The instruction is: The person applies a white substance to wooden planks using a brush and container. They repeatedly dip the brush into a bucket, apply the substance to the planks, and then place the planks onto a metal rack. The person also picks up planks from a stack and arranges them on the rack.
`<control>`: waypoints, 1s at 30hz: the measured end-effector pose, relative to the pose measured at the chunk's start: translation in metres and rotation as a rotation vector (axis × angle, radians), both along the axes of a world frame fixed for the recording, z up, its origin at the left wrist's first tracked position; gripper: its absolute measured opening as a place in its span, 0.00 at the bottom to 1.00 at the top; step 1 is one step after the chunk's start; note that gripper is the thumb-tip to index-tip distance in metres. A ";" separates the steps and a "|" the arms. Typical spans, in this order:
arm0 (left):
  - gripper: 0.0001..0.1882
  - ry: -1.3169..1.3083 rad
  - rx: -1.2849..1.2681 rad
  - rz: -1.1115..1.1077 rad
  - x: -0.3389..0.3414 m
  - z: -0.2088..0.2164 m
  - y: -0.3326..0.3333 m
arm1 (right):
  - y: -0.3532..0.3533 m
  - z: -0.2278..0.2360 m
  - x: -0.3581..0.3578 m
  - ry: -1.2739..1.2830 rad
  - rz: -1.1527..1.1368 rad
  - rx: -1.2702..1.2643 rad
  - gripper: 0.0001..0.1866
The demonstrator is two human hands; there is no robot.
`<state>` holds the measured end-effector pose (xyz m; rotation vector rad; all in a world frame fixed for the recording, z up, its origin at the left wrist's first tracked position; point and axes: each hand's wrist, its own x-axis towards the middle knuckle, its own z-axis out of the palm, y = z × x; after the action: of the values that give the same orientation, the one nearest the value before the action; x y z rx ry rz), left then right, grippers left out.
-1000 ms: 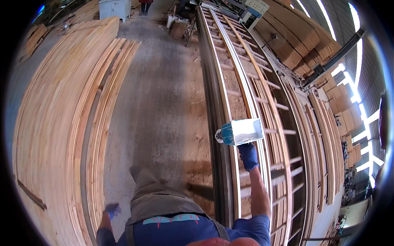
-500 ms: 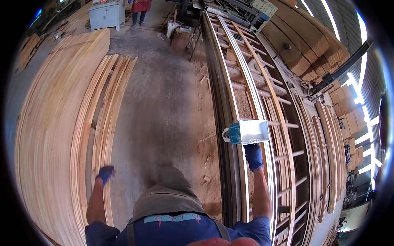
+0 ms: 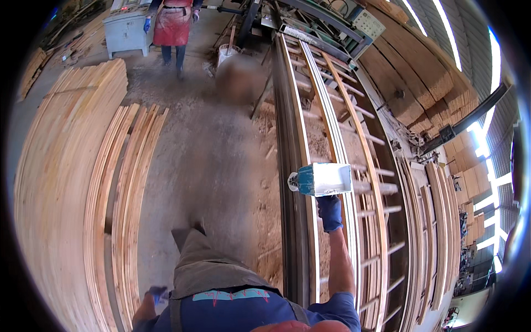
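Observation:
My right hand (image 3: 330,213), in a dark blue glove, is closed around the lower side of an open box-shaped container (image 3: 332,180). The container is white inside and teal on its left part, with a small round metal-looking end at the far left; its grip is hidden by my fingers. It is held over long narrow wooden strips (image 3: 326,116) with white edges, lying lengthwise on a rack. My left hand (image 3: 157,293), also blue-gloved, hangs low beside my body near the stacked boards, slightly blurred, holding nothing that I can see.
Stacked boards (image 3: 61,166) and loose strips (image 3: 130,188) lie to my left. Ahead, a person in a red apron (image 3: 171,25) stands by a grey cabinet (image 3: 127,36). A white bucket (image 3: 227,52) and a machine (image 3: 318,27) stand ahead; timber piles (image 3: 415,66) are at right.
I have moved forward along the rack, and the person ahead appears nearer. My left hand has swung back toward my body. The container is still in my right hand.

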<state>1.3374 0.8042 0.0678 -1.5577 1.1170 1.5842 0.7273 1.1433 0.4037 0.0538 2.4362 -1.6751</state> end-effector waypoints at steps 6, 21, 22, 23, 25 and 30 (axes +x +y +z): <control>0.16 0.492 -0.142 0.167 -0.185 0.019 -0.153 | -0.104 -0.015 -0.191 0.019 0.012 0.003 0.06; 0.15 0.663 -0.268 0.213 -0.787 0.031 -0.462 | -0.358 -0.028 -0.654 0.265 0.143 0.152 0.08; 0.14 0.551 -0.257 0.198 -0.783 0.030 -0.446 | -0.370 -0.031 -0.678 0.389 0.178 0.160 0.08; 0.12 0.449 -0.232 0.262 -0.758 0.004 -0.435 | -0.396 -0.026 -0.703 0.253 0.164 0.089 0.09; 0.12 0.336 -0.025 0.327 -0.723 -0.041 -0.412 | -0.438 -0.013 -0.759 -0.002 0.105 -0.036 0.10; 0.17 -0.097 0.004 0.182 -0.753 -0.027 -0.381 | -0.501 -0.032 -0.901 0.362 0.239 0.298 0.15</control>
<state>0.5841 0.4234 0.0409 -1.7563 0.9413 1.6071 -0.1736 0.6422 0.3721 -0.5227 2.7969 -1.3024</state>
